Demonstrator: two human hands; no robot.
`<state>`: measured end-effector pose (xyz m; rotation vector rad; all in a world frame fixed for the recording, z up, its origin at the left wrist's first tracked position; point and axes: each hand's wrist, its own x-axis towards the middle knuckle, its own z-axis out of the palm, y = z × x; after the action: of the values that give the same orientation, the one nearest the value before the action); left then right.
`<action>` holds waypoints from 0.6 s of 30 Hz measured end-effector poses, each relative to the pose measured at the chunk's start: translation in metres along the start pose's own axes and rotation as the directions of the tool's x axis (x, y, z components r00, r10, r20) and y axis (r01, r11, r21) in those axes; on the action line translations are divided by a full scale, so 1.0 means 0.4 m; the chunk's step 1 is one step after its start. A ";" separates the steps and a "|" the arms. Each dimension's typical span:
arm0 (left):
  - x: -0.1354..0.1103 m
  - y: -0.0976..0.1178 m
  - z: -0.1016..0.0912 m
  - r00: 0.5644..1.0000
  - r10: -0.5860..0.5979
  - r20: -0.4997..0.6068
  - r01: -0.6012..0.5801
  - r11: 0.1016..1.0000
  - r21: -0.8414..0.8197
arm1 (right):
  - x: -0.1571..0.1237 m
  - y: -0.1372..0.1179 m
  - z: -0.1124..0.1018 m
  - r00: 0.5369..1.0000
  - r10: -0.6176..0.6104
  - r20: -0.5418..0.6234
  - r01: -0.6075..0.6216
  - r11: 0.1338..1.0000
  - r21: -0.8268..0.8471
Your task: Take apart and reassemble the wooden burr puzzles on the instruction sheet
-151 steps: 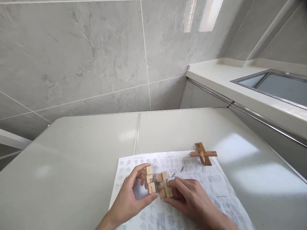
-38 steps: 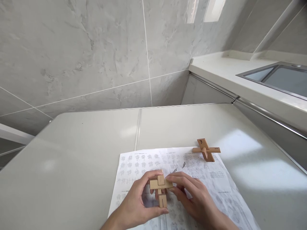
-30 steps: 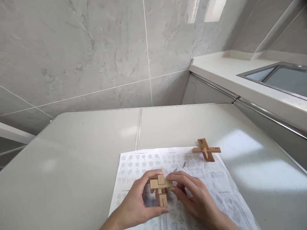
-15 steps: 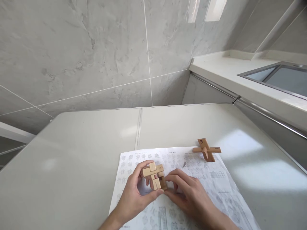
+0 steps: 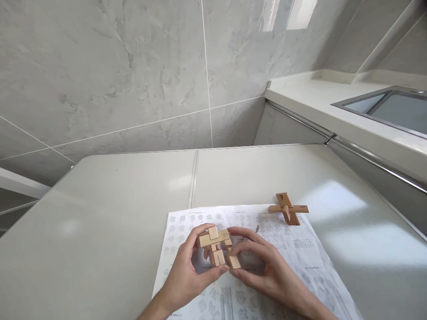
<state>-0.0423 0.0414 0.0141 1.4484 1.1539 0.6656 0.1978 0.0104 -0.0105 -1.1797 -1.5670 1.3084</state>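
My left hand (image 5: 195, 262) is closed round a partly joined wooden burr puzzle (image 5: 209, 240) of pale, notched blocks, thumb below and fingers behind it. On the right side of the puzzle, my right hand (image 5: 263, 258) pinches a pale wooden puzzle piece (image 5: 234, 261) between thumb and fingers. That piece stands tilted against the puzzle; whether it is fitted in I cannot tell. Both hands are just above a printed sheet (image 5: 213, 218) covered in small diagrams. Beyond my right hand stands a darker wooden cross-shaped puzzle (image 5: 286, 209) with a black mark on one arm.
The sheet lies on a pale table (image 5: 100, 231) with a seam down its middle. Behind the table rises a grey tiled wall (image 5: 133, 71). To the right runs a white counter (image 5: 307, 91) with a metal-rimmed sink (image 5: 387, 106).
My right fingers have spread and risen round the right side of the puzzle. The right-hand piece has turned and shifted outward, showing a paler face. My left hand keeps its hold.
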 end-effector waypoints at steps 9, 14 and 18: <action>-0.007 -0.007 -0.001 0.996 0.060 0.069 -0.060 0.998 -0.003 | 0.010 -0.009 -0.013 0.972 0.087 0.219 -0.202 0.785 0.586; -0.008 -0.003 0.001 0.983 0.154 0.096 -0.158 0.987 0.027 | 0.010 -0.003 -0.015 0.962 0.091 0.258 -0.233 0.766 0.599; -0.013 -0.005 0.003 0.976 0.184 0.120 -0.188 0.982 0.027 | 0.009 0.000 -0.013 0.954 0.104 0.282 -0.255 0.777 0.576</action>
<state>-0.0437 0.0363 0.0131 1.6203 0.9523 0.6804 0.2018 0.0153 -0.0095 -0.7872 -1.0475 1.9567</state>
